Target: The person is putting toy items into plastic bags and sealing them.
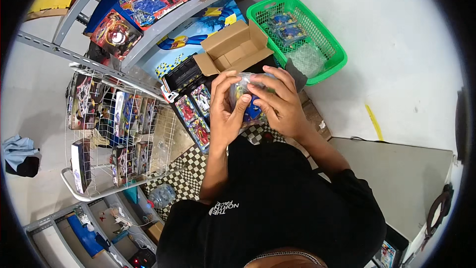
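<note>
A colourful toy package in clear plastic wrap [253,113] is held between my two hands in front of my chest. My left hand [227,108] grips its left side, the thumb bent over the front. My right hand [279,100] lies over its top and right side, fingers on the wrap. Just beyond my hands stands an opened cardboard box [238,48], its flaps spread. Left of my left hand lie several flat packs with toy pictures [200,134], beside a black crate [186,76].
A green plastic basket [334,50] at the upper right holds wrapped packs and bubble wrap [306,59]. At left hangs a white wire rack [108,190] with toy boxes. Metal shelves [167,18] with boxed toys run along the top. A plastic bottle [162,195] lies at lower left.
</note>
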`<state>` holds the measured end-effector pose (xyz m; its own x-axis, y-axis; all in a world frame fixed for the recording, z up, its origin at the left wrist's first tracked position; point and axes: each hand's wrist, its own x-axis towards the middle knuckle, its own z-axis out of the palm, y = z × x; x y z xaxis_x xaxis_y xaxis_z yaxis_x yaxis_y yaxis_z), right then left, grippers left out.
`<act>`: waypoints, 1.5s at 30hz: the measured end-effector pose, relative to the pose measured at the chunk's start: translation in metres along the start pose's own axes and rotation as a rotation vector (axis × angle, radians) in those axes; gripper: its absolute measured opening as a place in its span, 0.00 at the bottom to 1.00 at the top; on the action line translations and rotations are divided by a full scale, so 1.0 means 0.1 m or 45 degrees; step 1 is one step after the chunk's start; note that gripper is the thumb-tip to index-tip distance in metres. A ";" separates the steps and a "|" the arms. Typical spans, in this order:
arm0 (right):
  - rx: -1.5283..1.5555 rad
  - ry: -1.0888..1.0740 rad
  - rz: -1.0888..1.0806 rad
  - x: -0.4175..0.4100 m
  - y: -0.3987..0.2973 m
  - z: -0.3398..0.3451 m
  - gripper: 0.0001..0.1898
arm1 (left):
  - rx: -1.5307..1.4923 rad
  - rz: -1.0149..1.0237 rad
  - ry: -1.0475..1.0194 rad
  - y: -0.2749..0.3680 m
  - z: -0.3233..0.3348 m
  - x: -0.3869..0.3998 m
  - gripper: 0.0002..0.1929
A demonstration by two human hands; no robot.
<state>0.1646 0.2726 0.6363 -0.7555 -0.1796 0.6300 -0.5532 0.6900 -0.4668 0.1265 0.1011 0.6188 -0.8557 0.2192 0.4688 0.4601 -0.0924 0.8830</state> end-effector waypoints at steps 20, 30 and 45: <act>0.383 -0.609 0.846 -1.75 1.80 3.03 0.35 | 0.349 -1.035 -0.159 -3.62 -0.62 -1.36 0.25; 0.115 -0.490 0.803 -1.45 1.70 3.01 0.28 | 0.836 -0.843 -0.220 -3.81 -0.60 -1.17 0.16; 0.967 0.207 1.428 -2.27 2.23 2.36 0.19 | 0.022 -1.413 -0.153 -3.27 0.75 -1.04 0.29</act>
<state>0.1298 0.3020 0.2422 -0.9021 0.3374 -0.2692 0.2298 -0.1524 -0.9612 0.0827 0.1809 0.2798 -0.7660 0.2644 -0.5859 -0.5413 0.2264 0.8098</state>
